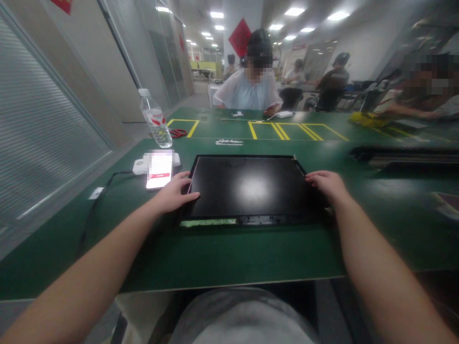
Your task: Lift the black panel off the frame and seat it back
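A black LCD screen panel (218, 184) lies face up in front of me, a bright reflection at its middle. A green circuit strip (208, 222) shows along its near edge. My left hand (176, 193) grips the panel's left edge, the thumb on the face and the fingers at the side. At the upper right edge, my right hand (328, 185) holds the panel between thumb and fingers; its other fingertips are partly hidden.
On the green table (229, 258), a lit phone (160, 169), a white power strip (139, 166) and a water bottle (156, 119) stand left. Red scissors (178, 133) and small white parts (228, 142) lie beyond. Dark panels (405, 157) lie right. A person (253, 86) sits opposite.
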A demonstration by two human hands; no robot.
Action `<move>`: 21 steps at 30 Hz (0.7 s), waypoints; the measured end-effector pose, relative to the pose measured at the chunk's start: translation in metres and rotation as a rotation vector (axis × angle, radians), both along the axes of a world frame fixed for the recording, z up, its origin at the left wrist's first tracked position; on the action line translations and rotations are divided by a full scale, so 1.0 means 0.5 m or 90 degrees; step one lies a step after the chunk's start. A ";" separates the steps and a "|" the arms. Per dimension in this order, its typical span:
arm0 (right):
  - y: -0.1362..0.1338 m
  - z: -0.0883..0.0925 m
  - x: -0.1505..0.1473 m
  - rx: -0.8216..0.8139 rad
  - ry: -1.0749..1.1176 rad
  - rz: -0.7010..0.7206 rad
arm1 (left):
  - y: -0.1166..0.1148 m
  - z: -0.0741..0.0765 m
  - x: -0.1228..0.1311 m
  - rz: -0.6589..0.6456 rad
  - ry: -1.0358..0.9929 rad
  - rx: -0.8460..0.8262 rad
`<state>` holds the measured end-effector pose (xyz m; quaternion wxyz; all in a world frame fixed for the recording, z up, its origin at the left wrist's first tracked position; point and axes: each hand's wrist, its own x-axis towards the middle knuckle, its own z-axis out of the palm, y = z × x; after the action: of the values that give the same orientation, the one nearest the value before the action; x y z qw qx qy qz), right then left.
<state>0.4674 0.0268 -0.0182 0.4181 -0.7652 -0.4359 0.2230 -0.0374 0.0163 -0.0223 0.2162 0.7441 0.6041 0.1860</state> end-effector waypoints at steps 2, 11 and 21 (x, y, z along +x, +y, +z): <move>-0.002 0.003 -0.003 0.003 0.016 0.000 | 0.000 -0.001 -0.001 0.003 -0.005 0.003; 0.000 -0.001 -0.001 0.008 0.022 0.024 | 0.001 -0.003 -0.004 0.005 -0.010 0.006; 0.006 -0.008 0.004 0.013 0.019 0.027 | -0.005 -0.002 -0.004 -0.025 -0.027 0.019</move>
<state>0.4692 0.0296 -0.0220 0.4278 -0.7481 -0.4479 0.2383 -0.0394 0.0139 -0.0230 0.2213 0.7547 0.5822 0.2063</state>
